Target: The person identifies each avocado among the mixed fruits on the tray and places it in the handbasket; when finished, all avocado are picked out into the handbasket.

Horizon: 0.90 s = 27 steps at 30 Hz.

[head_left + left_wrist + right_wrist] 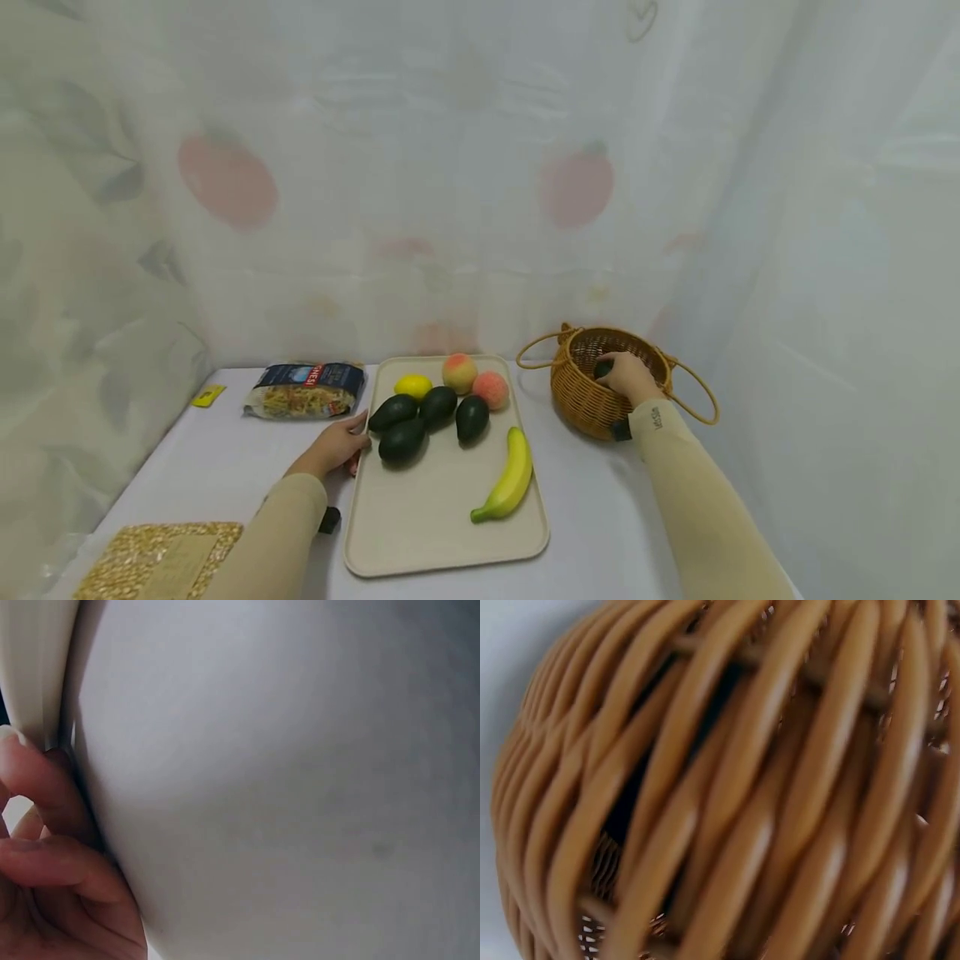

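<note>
My left hand (pixel 333 447) grips the left rim of a beige rectangular tray (pixel 420 525); the left wrist view has its curled fingers (pixel 52 862) at that rim. Several dark green avocados (pixel 402 442) lie on the tray, with a lemon (pixel 413 386), two peaches (pixel 491 389) and a banana (pixel 510 479). Inside the mouth of a wicker basket (pixel 585 406), my right hand (pixel 630 377) holds another avocado (pixel 602 368). The woven wall of the basket fills the right wrist view and mostly hides that hand.
Left of the tray lies a pasta bag (pixel 306 392), with a small yellow card (pixel 208 396) beside it. A bag of yellow kernels (pixel 150 558) is at the near left. Two looped handles (pixel 697 385) stick out from the basket. A printed curtain (pixel 450 183) hangs behind the table.
</note>
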### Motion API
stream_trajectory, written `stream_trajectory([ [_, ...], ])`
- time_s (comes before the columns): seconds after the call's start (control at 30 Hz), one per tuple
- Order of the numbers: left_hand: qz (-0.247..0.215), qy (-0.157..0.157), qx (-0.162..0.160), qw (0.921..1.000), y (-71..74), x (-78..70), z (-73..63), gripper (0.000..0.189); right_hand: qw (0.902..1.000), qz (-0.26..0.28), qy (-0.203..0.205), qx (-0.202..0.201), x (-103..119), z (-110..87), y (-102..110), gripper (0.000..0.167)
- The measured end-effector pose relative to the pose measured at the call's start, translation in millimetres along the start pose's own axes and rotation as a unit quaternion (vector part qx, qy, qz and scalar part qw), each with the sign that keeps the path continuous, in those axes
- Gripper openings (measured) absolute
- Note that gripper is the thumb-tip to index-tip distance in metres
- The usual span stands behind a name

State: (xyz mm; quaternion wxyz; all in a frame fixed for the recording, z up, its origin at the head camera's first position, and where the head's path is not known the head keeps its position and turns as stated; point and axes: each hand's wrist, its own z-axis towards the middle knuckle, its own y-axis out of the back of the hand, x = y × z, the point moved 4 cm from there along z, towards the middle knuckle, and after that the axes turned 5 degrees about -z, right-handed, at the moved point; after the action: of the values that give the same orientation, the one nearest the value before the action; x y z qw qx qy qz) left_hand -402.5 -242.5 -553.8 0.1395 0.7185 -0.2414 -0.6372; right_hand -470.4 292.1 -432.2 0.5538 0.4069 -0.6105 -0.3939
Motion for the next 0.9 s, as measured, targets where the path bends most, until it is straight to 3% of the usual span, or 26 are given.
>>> stream_trajectory([
  [0.3, 0.024, 0.005, 0.011, 0.9997, -2.0, 6.0, 4.5, 0.077, 0.9981, -0.026, -0.001, 0.056, -3.5, 3.1, -7.1, 0.056],
  [0.5, 0.037, 0.004, 0.012, 0.9992, 3.8, 0.9, 5.6, 0.077, 0.9971, -0.03, 0.002, 0.07, -0.3, 3.2, -4.8, 0.056],
  [0.67, 0.039, 0.009, 0.019, 0.999, 7.9, -4.6, 4.9, 0.078, 0.9983, -0.032, 0.002, 0.049, 3.8, 6.1, 2.1, 0.058],
  [0.9, 0.031, 0.011, 0.022, 0.9992, 4.7, -1.9, 4.1, 0.078, 0.9983, -0.018, -0.004, -0.055, 15.0, -4.5, 9.9, 0.06],
])
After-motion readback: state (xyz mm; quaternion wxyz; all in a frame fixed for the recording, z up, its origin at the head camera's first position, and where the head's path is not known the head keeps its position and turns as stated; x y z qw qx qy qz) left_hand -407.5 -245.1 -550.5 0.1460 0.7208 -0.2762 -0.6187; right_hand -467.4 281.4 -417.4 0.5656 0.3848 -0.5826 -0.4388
